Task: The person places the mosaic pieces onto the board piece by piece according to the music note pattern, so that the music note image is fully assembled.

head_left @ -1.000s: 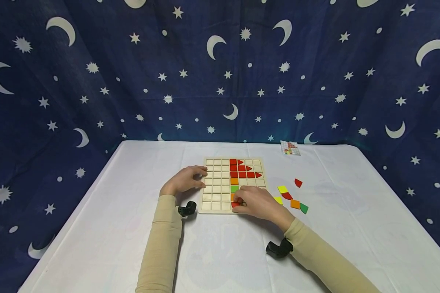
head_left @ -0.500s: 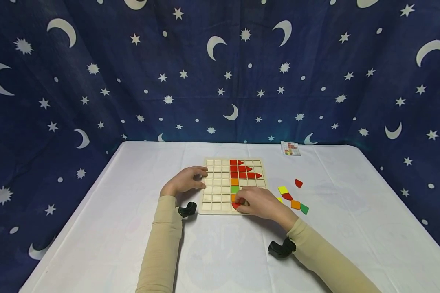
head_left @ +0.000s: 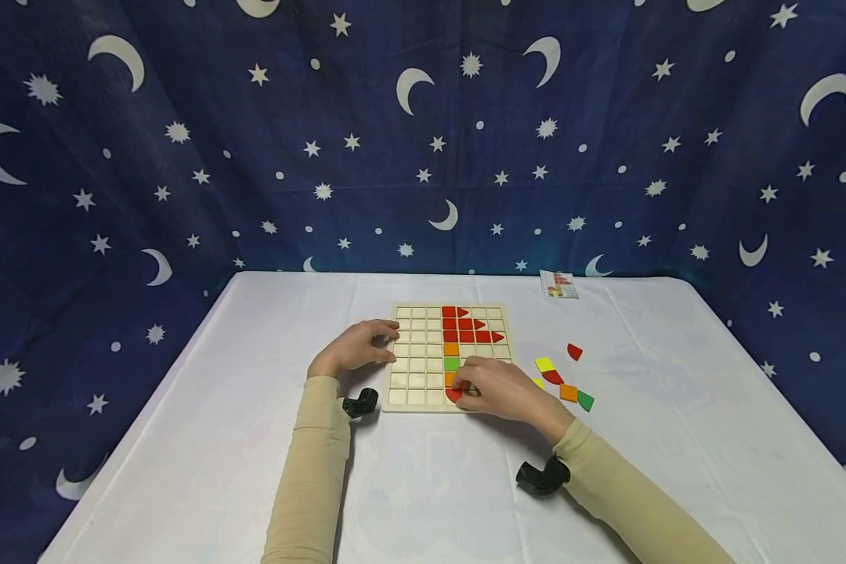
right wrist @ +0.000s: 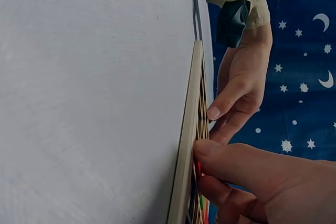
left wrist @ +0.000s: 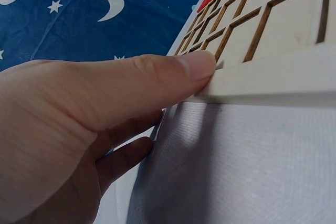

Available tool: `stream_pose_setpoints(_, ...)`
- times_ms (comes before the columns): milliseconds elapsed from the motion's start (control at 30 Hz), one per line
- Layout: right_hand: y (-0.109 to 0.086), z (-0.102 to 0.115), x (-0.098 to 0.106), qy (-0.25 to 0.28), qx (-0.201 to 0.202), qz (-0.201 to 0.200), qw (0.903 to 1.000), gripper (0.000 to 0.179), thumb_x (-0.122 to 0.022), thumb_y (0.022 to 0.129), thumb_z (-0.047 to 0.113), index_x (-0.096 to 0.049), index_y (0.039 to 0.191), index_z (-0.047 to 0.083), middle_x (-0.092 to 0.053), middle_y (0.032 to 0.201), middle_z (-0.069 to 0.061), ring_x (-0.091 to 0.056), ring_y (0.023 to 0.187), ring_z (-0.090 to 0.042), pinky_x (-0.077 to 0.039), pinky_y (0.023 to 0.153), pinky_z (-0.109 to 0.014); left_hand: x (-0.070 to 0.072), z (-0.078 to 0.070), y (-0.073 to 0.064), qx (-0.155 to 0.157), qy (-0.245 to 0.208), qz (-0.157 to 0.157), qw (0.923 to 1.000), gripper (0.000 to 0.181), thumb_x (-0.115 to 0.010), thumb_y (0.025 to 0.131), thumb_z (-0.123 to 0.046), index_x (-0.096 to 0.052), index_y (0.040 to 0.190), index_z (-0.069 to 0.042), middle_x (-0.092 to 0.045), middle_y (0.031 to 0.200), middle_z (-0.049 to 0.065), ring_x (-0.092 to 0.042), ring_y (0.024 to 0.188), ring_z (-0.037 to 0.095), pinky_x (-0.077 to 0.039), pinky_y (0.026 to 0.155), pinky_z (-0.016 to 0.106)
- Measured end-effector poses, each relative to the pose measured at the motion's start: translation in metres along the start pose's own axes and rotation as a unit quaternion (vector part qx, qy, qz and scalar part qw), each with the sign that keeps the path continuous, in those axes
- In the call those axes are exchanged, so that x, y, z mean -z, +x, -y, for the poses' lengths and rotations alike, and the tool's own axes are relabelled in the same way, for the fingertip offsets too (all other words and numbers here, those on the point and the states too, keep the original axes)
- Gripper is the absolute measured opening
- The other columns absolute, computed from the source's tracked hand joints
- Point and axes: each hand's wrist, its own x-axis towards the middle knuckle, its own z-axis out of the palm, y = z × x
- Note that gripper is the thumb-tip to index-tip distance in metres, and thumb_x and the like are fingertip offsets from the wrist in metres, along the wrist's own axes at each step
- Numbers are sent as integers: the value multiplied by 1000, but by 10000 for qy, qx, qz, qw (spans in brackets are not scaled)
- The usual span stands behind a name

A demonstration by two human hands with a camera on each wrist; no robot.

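Observation:
A wooden grid board lies on the white table. Red tiles fill part of its far rows, and one column runs nearer with an orange tile and a green tile. My left hand rests at the board's left edge; in the left wrist view its thumb touches the rim, fingers loosely extended. My right hand reaches over the near right part of the board. Its thumb and index finger pinch a red rounded tile in the nearest row. The palm side is hidden from above.
Loose tiles lie right of the board: a yellow one, red ones, an orange one and a green one. A pattern card lies at the table's back edge. A starry blue curtain hangs behind.
My right hand has shifted very slightly to the right, uncovering more of the red rounded tile. The left hand and the board stay where they were.

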Motion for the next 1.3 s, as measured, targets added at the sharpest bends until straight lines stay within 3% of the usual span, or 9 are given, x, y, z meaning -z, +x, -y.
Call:
stream_pose_setpoints(833, -1, -1, -4, -11, 109, -185, 9998, 13, -74, 86, 24, -72, 96, 16, -59, 88, 9, -52, 77, -9, -49, 67, -24, 0, 3, 0, -23, -47, 8, 10000, 45, -75, 86, -16, -63, 127, -1, -47, 148, 11, -35, 141, 31, -30, 116, 44)
stream_pose_setpoints(1300, 0, -2, -3, -27, 48, -79, 10000, 17, -76, 86, 27, -73, 98, 15, -60, 89, 7, -52, 78, -9, -50, 68, -26, 0, 1, 0, -27, -51, 1, 10000, 44, -75, 86, -15, -63, 127, 0, -47, 147, 12, -36, 140, 31, -30, 115, 44)
